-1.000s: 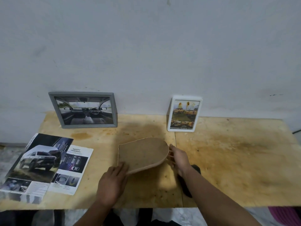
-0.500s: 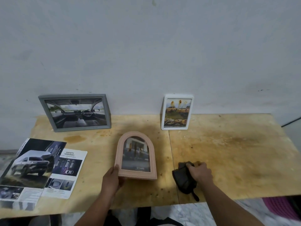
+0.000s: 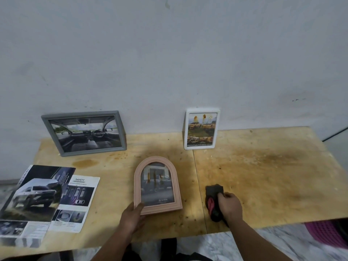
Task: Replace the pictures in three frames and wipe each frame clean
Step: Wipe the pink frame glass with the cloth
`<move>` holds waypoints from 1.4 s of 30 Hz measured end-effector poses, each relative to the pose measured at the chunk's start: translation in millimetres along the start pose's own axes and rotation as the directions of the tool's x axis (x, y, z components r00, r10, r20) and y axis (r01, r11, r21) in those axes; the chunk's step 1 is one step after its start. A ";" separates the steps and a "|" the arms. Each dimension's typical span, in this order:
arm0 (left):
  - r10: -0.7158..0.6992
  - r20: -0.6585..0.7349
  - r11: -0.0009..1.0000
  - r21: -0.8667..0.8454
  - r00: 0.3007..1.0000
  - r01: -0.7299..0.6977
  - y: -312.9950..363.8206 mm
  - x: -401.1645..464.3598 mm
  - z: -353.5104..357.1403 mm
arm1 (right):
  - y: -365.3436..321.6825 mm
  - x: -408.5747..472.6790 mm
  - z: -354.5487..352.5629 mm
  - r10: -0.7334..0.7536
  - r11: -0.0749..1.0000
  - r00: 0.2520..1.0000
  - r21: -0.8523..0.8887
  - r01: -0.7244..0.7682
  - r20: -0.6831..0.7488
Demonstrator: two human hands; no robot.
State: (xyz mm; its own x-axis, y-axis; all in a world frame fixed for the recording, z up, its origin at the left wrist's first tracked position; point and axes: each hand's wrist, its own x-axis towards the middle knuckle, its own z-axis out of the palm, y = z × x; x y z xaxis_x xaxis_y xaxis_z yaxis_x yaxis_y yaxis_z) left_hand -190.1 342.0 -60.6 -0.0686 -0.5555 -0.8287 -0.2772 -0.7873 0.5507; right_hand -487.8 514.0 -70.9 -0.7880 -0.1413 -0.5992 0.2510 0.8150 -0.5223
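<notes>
A pink arched frame with a car picture lies face up in the middle of the wooden table. My left hand grips its lower left corner. My right hand is closed on a dark cloth with a red patch, resting on the table to the right of the frame. A grey frame showing a car interior leans on the wall at back left. A white frame with yellow cars stands at back centre.
Car brochure pages lie spread at the table's left front corner, one overhanging the edge. A purple basket sits on the floor below the right front edge. A grey wall rises right behind the table.
The pink frame was back side up a second ago and now lies face up. My right hand left the frame and took hold of the dark cloth beside it.
</notes>
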 end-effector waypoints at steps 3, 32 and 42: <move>0.025 -0.008 1.000 0.015 1.000 -0.025 -1.6 -3.1 1.1 | 0.6 0.9 6.9 0.004 0.990 0.999 -0.138 -0.011 -0.048; 0.080 0.025 0.951 0.297 0.996 -0.084 2.4 -11.2 -3.7 | -63.5 -49.4 -5.4 -0.095 0.695 0.694 0.546 -0.467 0.714; 0.273 0.213 0.922 0.219 0.938 -0.318 38.9 -29.0 21.6 | -98.8 -74.6 14.0 -0.187 0.944 0.481 0.292 -0.153 0.856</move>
State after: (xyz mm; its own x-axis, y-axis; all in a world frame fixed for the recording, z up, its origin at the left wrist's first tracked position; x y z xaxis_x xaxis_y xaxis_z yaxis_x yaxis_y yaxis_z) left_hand -219.7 333.2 -17.3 -0.3446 -0.6789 -0.6484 -0.4439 -0.4908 0.7497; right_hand -446.0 436.1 16.9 0.0553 -0.7014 -0.7106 0.5212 0.6274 -0.5786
